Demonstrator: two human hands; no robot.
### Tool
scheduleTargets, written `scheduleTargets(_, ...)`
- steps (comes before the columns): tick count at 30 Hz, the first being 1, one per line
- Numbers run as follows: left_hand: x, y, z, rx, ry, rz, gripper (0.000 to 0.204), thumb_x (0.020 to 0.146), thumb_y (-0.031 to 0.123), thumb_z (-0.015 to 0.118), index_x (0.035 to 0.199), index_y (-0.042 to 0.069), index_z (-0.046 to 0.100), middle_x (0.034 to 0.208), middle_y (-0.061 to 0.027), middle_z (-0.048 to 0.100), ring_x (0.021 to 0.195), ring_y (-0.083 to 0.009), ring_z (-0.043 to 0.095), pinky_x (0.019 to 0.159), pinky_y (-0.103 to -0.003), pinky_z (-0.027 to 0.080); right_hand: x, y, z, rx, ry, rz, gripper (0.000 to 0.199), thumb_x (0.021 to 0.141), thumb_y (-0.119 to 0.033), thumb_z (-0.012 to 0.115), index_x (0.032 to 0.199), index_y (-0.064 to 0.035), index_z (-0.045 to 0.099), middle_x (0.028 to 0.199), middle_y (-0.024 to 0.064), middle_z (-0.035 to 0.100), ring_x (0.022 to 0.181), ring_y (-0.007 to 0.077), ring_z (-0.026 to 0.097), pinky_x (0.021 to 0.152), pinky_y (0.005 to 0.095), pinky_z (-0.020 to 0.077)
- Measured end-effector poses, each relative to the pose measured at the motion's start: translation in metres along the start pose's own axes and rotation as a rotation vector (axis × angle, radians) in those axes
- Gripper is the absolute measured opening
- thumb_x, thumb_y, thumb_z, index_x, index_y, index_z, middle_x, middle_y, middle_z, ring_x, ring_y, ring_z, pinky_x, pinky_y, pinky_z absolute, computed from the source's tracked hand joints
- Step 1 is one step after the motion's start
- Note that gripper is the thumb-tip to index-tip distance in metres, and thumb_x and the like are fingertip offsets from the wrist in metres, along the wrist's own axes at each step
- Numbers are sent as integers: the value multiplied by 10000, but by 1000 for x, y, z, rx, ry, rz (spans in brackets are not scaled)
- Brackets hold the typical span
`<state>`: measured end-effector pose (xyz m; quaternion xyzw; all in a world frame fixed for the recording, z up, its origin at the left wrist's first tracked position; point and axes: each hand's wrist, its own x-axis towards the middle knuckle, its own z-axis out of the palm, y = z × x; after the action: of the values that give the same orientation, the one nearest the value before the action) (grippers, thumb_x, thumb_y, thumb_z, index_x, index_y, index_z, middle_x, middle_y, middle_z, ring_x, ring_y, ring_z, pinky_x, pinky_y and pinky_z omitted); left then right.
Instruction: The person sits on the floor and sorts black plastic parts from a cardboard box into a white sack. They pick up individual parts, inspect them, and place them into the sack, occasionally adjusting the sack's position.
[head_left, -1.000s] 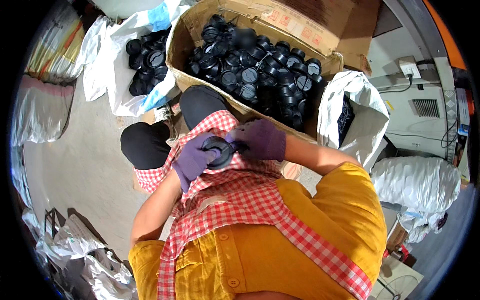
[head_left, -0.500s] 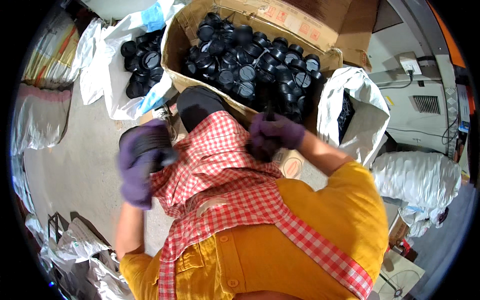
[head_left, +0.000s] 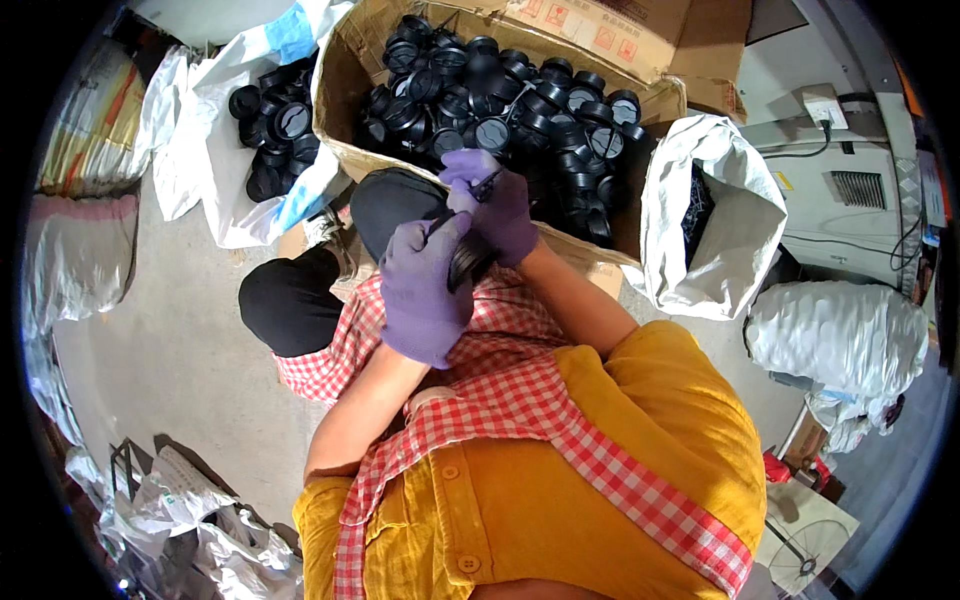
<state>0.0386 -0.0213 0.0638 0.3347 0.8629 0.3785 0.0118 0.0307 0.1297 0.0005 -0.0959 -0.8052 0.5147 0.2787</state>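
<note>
My left hand (head_left: 430,290), in a purple knit glove, is closed round a black round ribbed plastic part (head_left: 468,262) above my lap. My right hand (head_left: 508,215), gloved alike, meets it from the right. Its fingers are bent round a thin black piece (head_left: 487,186) that shows between finger and thumb; its exact kind is unclear. The gloves partly hide both things. Just beyond my hands stands a cardboard box (head_left: 325,100) heaped with black round plastic parts (head_left: 492,134), like short capped cylinders.
Left of the box, a white sack (head_left: 225,165) holds more black round parts. At its right stands another white sack (head_left: 740,235) with small dark pieces inside. My knee (head_left: 395,212) touches near the box's front. A stuffed white bag (head_left: 835,335) lies at the right, and crumpled bags (head_left: 180,500) lie lower left.
My left hand has swung right from beside my knee, carrying the black part to the middle. My right hand has moved left and up from the lap's right side to join it.
</note>
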Motion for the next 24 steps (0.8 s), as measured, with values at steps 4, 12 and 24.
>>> scheduleTargets(4,5,10,-23,182,45,188,450,672,66,663,1117,102,611,947,-155,579,832,-331,565,720,-380,452,13,67,-12,-517,58,92,186,770,-105,601,952,-110,638,902,102,657,797,306,638,700,376,510)
scheduleTargets(12,76,-101,-89,316,352,12,716,705,214,739,1330,66,423,1364,-275,333,1258,-416,354,1021,-429,342,-4,170,-125,-1090,-480,557,338,842,-120,490,1180,-127,502,1112,176,576,998,361,587,841,441,474)
scheduleTargets(24,29,-71,-7,-149,-215,-90,528,766,195,664,1254,91,493,1324,-206,436,1192,-389,448,1000,-411,386,55,96,-189,-1227,-790,280,335,766,-169,568,1092,-96,591,991,179,644,926,337,620,794,415,495)
